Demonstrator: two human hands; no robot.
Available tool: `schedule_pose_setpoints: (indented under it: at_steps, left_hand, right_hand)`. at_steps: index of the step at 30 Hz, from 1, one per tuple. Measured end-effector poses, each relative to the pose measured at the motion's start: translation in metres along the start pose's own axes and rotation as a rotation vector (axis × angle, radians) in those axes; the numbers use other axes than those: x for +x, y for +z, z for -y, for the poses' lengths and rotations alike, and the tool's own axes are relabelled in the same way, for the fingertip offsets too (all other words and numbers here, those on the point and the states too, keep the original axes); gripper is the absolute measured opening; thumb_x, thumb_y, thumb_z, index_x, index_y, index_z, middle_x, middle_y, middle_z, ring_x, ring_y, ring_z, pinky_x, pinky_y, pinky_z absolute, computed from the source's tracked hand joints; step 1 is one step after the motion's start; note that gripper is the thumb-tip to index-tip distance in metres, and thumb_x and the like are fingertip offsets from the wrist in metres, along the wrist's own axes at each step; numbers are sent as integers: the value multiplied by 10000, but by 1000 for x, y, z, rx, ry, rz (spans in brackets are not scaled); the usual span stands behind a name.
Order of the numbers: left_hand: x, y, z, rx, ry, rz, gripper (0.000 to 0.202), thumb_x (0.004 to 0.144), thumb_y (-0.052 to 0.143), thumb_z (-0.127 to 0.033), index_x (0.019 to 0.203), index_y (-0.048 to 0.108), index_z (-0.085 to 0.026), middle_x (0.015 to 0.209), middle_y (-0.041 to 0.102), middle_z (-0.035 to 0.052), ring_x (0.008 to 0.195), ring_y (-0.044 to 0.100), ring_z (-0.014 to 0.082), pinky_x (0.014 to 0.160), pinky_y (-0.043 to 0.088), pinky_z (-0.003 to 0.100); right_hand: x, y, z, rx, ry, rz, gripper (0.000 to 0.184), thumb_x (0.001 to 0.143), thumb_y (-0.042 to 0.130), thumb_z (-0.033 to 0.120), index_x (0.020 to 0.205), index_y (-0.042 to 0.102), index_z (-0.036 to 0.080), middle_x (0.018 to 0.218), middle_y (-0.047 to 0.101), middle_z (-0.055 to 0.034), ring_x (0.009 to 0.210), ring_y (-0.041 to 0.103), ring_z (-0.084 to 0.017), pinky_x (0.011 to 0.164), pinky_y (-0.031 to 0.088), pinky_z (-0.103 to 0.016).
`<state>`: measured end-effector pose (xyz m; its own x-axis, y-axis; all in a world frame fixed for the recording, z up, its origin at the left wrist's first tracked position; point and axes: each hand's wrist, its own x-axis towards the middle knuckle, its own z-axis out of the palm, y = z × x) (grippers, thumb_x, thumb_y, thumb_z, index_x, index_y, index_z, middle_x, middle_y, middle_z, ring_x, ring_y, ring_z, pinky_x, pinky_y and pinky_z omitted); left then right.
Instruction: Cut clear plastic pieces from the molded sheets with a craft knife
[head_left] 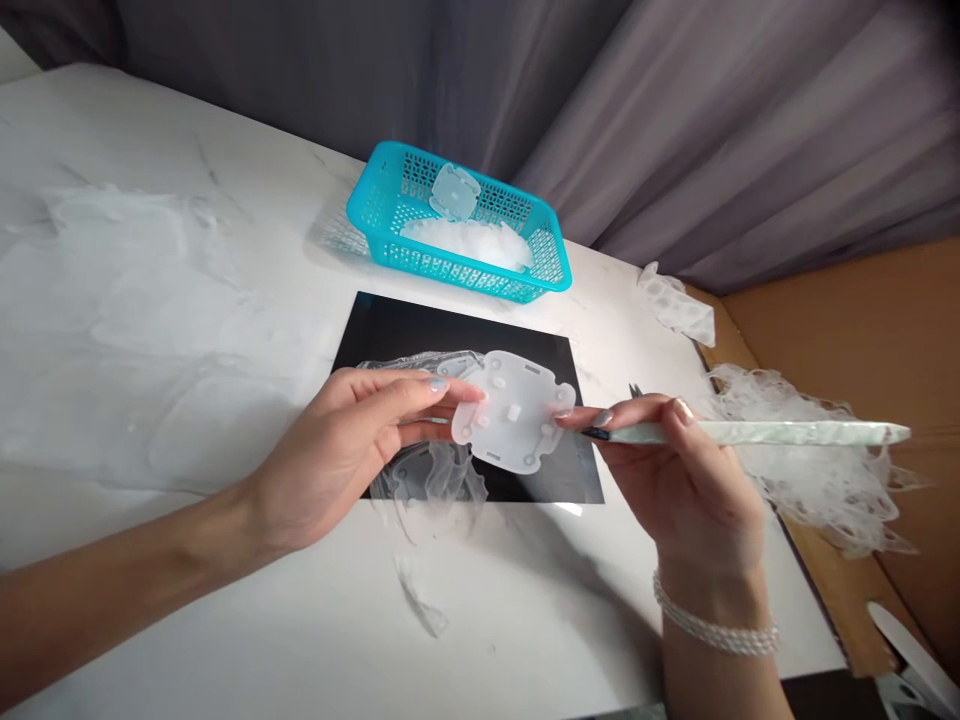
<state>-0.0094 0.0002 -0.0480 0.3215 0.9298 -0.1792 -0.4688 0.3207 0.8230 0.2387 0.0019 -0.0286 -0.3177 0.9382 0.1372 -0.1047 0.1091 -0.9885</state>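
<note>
My left hand (341, 455) pinches the left edge of a translucent white plastic part (514, 412), a flat, notched plate with small raised pegs and slots. It is held above a black mat (457, 320). My right hand (679, 470) grips a slim pen-like tool (795, 433) with a pearly pale handle and a dark tip; its exact kind is unclear. A right fingertip also touches the part's right edge. Under my left hand, clear plastic film and similar parts (420, 475) lie on the mat, partly hidden.
A blue perforated basket (450, 270) behind the mat holds several white plastic parts (465, 240). Translucent sheets (150, 340) spread across the left of the white table (360, 620). At right, stringy plastic scraps (817, 480) hang over a cardboard box (862, 330). A grey curtain (315, 70) borders the back.
</note>
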Motion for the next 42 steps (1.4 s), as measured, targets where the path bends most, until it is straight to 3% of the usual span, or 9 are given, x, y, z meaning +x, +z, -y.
schedule_pose_setpoints:
  at_steps: [16, 21, 26, 28, 30, 33, 35, 37, 42]
  left_hand:
    - [-3, 2, 5, 78, -49, 3, 121, 839, 697, -181, 908, 781, -233, 947, 749, 7, 849, 698, 123, 731, 604, 167]
    - [-1, -1, 3, 146, -17, -44, 132, 844, 688, -173, 895, 780, -252, 970, 748, -7, 882, 687, 121, 730, 597, 156]
    - [1, -3, 0, 169, 36, -33, 146, 853, 665, -158, 845, 772, -257, 907, 740, -33, 834, 672, 98, 727, 582, 144]
    - [1, -3, 0, 166, 49, -28, 168, 851, 656, -137, 832, 768, -260, 883, 734, -41, 819, 666, 94, 718, 580, 147]
    - [0, -3, 1, 166, 56, -13, 176, 854, 651, -132, 833, 766, -263, 870, 730, -46, 814, 661, 90, 716, 577, 146]
    - [0, -4, 2, 164, 67, 11, 172, 859, 651, -139, 845, 766, -266, 870, 727, -49, 814, 659, 85, 719, 570, 136]
    - [0, -4, 3, 167, 77, 25, 168, 859, 655, -145, 851, 768, -269, 867, 724, -50, 810, 661, 87, 718, 572, 139]
    - [-1, -4, 4, 178, 82, 28, 169, 857, 657, -145, 851, 771, -270, 867, 722, -47, 810, 663, 92, 718, 576, 145]
    - [-3, 0, 2, 200, 77, 9, 156, 841, 675, -146, 835, 780, -262, 855, 724, -32, 793, 667, 102, 715, 575, 153]
  right_hand:
    - [1, 13, -1, 194, 107, 130, 350, 1005, 437, 332, 934, 769, 248, 975, 772, -20, 1038, 691, -198, 996, 497, -344]
    - [-1, 1, 1, 119, 158, 145, 362, 1005, 418, 322, 970, 762, 215, 963, 766, -65, 924, 715, -242, 916, 528, -425]
    - [3, -14, 0, 45, 147, 57, 378, 998, 410, 337, 892, 748, 205, 1012, 740, -88, 1123, 626, -289, 1046, 405, -481]
    - [6, -12, -4, 30, 187, -59, 303, 984, 451, 299, 919, 732, 205, 922, 704, -70, 1015, 628, -229, 956, 452, -389]
    - [8, -3, -10, 51, 245, -138, 212, 955, 519, 269, 1019, 711, 204, 732, 581, -14, 744, 563, -149, 741, 469, -286]
    - [5, 14, -16, 183, 354, -39, 233, 927, 573, 377, 994, 685, 184, 608, 327, 52, 544, 334, -107, 544, 349, -258]
    - [2, 23, -18, 272, 380, 78, 332, 914, 565, 483, 801, 634, 179, 596, 249, 64, 527, 255, -99, 515, 282, -264]
    - [0, 29, -17, 285, 364, 131, 391, 912, 577, 476, 659, 534, 182, 582, 218, 70, 522, 208, -89, 506, 228, -265]
    - [-4, 25, -15, 61, 373, 75, 295, 903, 637, 361, 684, 567, 176, 595, 300, 55, 550, 245, -91, 516, 203, -271]
